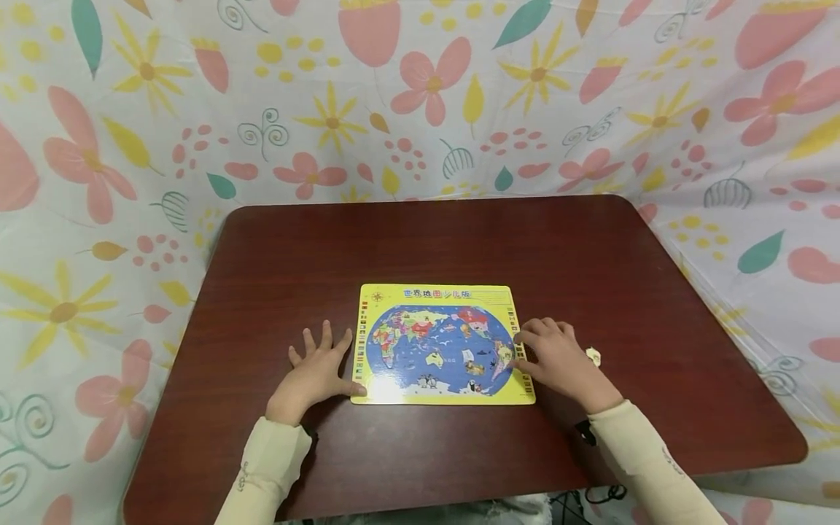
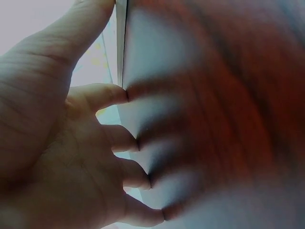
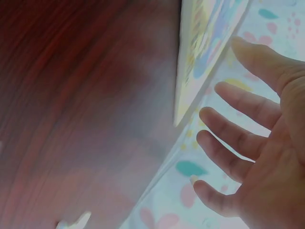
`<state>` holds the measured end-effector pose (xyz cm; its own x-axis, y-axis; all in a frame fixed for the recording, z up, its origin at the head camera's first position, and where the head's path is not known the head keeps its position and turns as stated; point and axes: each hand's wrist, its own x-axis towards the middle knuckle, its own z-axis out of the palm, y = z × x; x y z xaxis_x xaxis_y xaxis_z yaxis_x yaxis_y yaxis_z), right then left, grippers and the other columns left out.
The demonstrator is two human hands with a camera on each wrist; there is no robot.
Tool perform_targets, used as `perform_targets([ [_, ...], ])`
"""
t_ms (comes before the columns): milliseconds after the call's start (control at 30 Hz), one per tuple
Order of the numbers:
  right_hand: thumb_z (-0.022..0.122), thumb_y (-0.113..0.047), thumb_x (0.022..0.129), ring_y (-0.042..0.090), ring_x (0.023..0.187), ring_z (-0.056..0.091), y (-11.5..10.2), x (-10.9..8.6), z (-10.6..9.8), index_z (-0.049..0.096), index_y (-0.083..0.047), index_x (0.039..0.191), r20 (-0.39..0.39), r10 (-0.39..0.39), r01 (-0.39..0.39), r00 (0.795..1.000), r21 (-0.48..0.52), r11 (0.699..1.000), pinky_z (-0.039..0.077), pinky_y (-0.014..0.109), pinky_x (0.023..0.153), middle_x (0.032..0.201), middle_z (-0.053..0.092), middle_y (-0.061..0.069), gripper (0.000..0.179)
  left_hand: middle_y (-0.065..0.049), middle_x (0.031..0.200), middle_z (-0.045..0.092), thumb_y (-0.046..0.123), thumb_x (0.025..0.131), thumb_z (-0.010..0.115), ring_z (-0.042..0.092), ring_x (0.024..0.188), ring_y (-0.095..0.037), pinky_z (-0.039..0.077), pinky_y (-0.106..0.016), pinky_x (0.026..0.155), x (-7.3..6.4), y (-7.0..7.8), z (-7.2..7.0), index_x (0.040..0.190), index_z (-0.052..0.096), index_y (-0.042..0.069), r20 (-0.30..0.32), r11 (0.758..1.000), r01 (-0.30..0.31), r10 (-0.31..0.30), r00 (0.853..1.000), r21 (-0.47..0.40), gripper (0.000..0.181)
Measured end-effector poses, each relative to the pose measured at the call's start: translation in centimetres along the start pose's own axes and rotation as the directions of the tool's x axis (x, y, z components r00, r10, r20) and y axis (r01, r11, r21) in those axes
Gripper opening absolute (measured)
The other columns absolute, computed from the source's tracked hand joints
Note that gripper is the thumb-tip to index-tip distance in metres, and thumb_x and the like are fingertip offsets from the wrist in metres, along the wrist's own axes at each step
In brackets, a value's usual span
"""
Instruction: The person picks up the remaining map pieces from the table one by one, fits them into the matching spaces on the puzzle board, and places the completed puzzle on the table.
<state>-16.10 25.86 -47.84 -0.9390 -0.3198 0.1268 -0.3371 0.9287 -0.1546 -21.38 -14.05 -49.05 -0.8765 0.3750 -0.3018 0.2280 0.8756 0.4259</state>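
Observation:
A flat world map board [image 1: 446, 350] with a yellow border, a blue ocean and Chinese lettering lies on the table in the head view. To its left, my left hand [image 1: 315, 373] rests on the wood with fingers spread, its thumb at the board's lower left corner. In the left wrist view those fingertips [image 2: 136, 143] meet the tabletop beside the board's edge. My right hand [image 1: 558, 359] is at the right border, fingers relaxed and apart, overlapping the board in the head view. The right wrist view shows its fingers [image 3: 238, 138] raised above the table, holding nothing.
A small pale piece [image 1: 593, 356] lies on the dark wooden table [image 1: 420, 240], just right of my right hand. Black cables [image 1: 607, 496] hang beyond the near edge. A flower-patterned cloth [image 1: 367, 153] stands behind the table and along its sides.

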Motion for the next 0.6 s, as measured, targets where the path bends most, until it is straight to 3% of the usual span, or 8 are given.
perform_targets([
  [300, 0.077, -0.031, 0.075, 0.033, 0.099, 0.047, 4.2, -2.5, -0.5, 0.066, -0.008, 0.105, 0.029, 0.123, -0.122, 0.992, -0.025, 0.992, 0.026, 0.063, 0.083, 0.106, 0.056, 0.011, 0.040, -0.024, 0.151, -0.006, 0.053, 0.065, 0.077, -0.014, 0.130, -0.054, -0.002, -0.074, 0.092, -0.2, -0.2, 0.4, 0.148, 0.021, 0.013, -0.005, 1.000, -0.001, 0.001, 1.000, -0.011, 0.108],
  [600, 0.078, -0.035, 0.072, 0.041, 0.102, 0.044, 9.0, -5.9, -2.8, 0.062, -0.006, 0.117, 0.087, 0.199, -0.195, 0.976, -0.049, 0.980, 0.025, 0.066, 0.079, 0.111, 0.054, 0.017, 0.056, -0.025, 0.151, -0.006, 0.054, 0.064, 0.077, -0.013, 0.130, -0.054, -0.002, -0.075, 0.091, -0.1, -0.2, 0.4, 0.148, 0.022, 0.013, -0.015, 1.000, -0.010, 0.010, 1.000, -0.008, 0.109],
])
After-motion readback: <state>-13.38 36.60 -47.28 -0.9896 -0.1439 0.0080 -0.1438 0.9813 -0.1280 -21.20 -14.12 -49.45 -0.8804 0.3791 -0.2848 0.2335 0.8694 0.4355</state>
